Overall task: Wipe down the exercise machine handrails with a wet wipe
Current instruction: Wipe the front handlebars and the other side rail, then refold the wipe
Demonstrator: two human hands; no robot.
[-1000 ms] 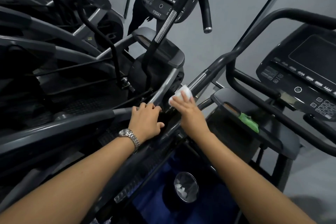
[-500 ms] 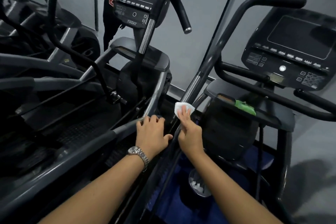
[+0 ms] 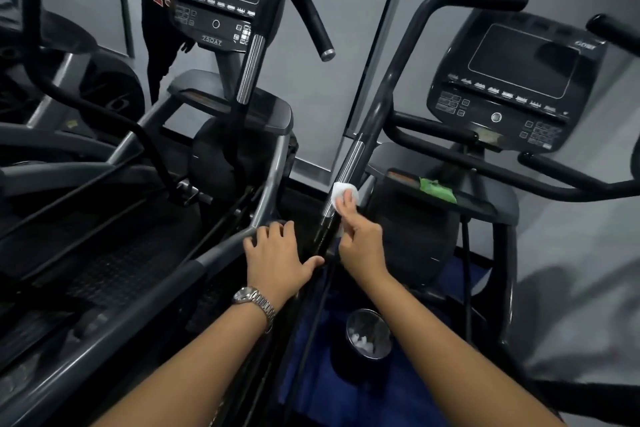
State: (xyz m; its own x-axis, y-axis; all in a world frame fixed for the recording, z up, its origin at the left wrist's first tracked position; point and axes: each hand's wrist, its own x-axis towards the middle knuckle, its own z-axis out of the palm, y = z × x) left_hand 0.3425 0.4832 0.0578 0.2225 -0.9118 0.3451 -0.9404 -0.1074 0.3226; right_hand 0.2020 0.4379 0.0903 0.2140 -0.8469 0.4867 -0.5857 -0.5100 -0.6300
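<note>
Wet wipe (image 3: 341, 192) higher, under right hand (image 3: 360, 241)

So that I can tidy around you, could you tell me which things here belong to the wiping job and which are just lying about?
In use: wet wipe, held by the right hand; handrail under it; left hand, resting on the grey rail.
Lying about: green item on the tray; console; bin.
</note>
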